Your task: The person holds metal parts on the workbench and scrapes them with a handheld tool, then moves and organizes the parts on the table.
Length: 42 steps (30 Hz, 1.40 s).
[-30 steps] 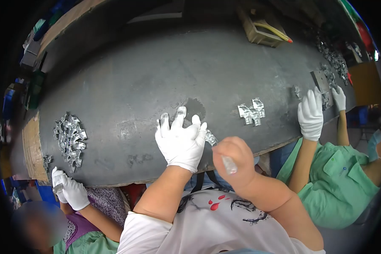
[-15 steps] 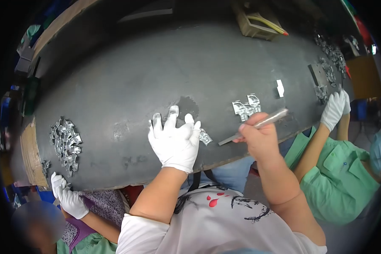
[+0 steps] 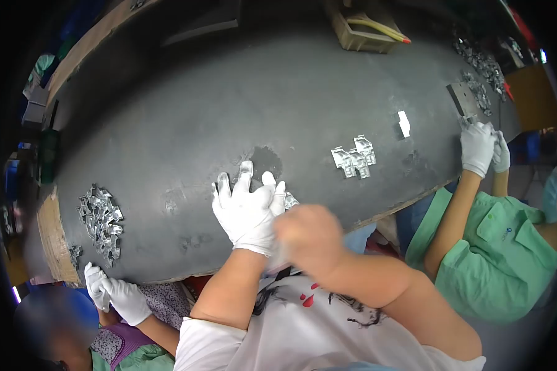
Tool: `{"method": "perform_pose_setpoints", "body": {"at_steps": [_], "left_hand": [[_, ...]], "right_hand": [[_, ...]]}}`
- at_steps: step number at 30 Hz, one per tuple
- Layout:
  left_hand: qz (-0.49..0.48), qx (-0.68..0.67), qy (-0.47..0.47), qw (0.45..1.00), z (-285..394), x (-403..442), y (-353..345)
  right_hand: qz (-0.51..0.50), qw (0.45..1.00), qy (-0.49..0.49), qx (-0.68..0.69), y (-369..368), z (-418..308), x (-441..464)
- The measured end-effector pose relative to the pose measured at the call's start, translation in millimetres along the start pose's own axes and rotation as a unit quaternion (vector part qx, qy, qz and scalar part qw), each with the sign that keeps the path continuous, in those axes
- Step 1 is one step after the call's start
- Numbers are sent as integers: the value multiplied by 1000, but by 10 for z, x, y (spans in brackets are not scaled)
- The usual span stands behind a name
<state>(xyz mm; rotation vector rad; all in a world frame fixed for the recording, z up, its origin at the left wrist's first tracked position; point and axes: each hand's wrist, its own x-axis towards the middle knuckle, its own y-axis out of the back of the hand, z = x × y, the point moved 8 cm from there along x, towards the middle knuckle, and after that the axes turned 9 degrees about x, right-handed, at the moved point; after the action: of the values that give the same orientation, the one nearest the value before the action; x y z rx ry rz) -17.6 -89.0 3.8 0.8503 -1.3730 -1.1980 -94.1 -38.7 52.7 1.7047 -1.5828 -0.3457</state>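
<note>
My left hand (image 3: 246, 213), in a white glove with grey-stained fingertips, lies flat on the dark table with its fingers spread. A small shiny bent metal part (image 3: 290, 200) shows beside its thumb, partly covered by my right hand. My bare right hand (image 3: 310, 238) is blurred by motion and curled into a fist just right of the left wrist. A pale streak of the file (image 3: 277, 255) shows below the fist; the rest of the tool is hidden. Farther right on the table lie several similar bent metal parts (image 3: 354, 157), close together.
A flat pale metal piece (image 3: 404, 124) lies to the right. Piles of metal parts (image 3: 101, 219) sit at the left end and the far right. A tray (image 3: 360, 42) with a yellow-handled tool stands at the back. Gloved co-workers' hands (image 3: 478, 148) work on either side.
My right hand has swung left with the file, from beside the group of parts to my left wrist. My left hand stays put. The right co-worker's hands moved to the dark block.
</note>
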Motion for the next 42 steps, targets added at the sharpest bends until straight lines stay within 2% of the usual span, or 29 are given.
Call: {"method": "perform_pose_setpoints", "body": {"at_steps": [1, 2, 3, 4, 5, 7, 8, 10, 12, 13, 15, 17, 18, 20, 21, 22, 25, 28, 29, 31, 34, 37, 41, 42], "left_hand": [[2, -3, 4, 1000, 0, 19, 29], [-1, -5, 7, 1000, 18, 14, 66], [-4, -7, 9, 1000, 30, 18, 103], [-5, -6, 7, 1000, 33, 25, 134], [-7, -14, -5, 1000, 29, 22, 140], [-7, -32, -38, 999, -11, 60, 170], [-37, -26, -88, 995, -80, 113, 215], [25, 51, -30, 998, -630, 58, 217], [50, 138, 55, 988, -836, 111, 282], [96, 201, -2, 975, -369, 245, 614], [-19, -34, -58, 998, 210, 413, 473], [-42, -111, -83, 989, 660, 482, 169], [-47, -90, -58, 993, 847, 527, 57], [-54, -59, -37, 996, 986, 575, -47], [-56, -49, -39, 996, 1001, 573, -67], [-61, -40, -39, 997, 997, 556, -95], [-78, -81, -101, 988, 781, 468, -149], [-69, -44, -39, 996, 349, 183, -42], [-64, -31, -18, 997, 225, 86, -3], [-39, -30, -2, 999, 138, -27, 73], [-14, -39, 4, 999, 136, -96, 100], [-20, -37, 17, 999, 132, -61, 116], [-13, -36, 12, 999, 111, -42, 110], [-8, -38, 9, 999, 108, -32, 113]], "right_hand": [[111, 989, -8, 95, 205, 242, -73], [126, 962, -185, 153, 232, 586, -314], [230, 945, -123, 199, 538, 613, -382], [221, 950, -150, 162, 697, 719, -478], [283, 909, -218, 215, 786, 912, -633], [311, 893, -252, 206, 959, 1007, -728], [326, 878, -270, 224, 1019, 1048, -796], [346, 860, -272, 260, 1103, 1120, -917], [336, 867, -257, 263, 1059, 1224, -1000], [327, 873, -247, 264, 1049, 1253, -1009], [322, 872, -242, 280, 1064, 1236, -948], [324, 861, -255, 299, 1076, 1193, -895], [311, 884, -226, 264, 1096, 1175, -859], [308, 876, -260, 265, 1042, 1261, -907], [304, 871, -279, 267, 1015, 1281, -921], [315, 879, -246, 261, 1047, 1220, -899], [305, 872, -258, 281, 1039, 1195, -872], [295, 859, -225, 353, 950, 1090, -790], [267, 869, -227, 349, 852, 1070, -759], [218, 890, -223, 334, 690, 1032, -684], [226, 884, -227, 339, 586, 951, -599], [238, 827, -208, 465, 456, 714, -453], [153, 915, -188, 324, 246, 575, -267], [149, 953, -104, 243, 267, 445, -179]]}}
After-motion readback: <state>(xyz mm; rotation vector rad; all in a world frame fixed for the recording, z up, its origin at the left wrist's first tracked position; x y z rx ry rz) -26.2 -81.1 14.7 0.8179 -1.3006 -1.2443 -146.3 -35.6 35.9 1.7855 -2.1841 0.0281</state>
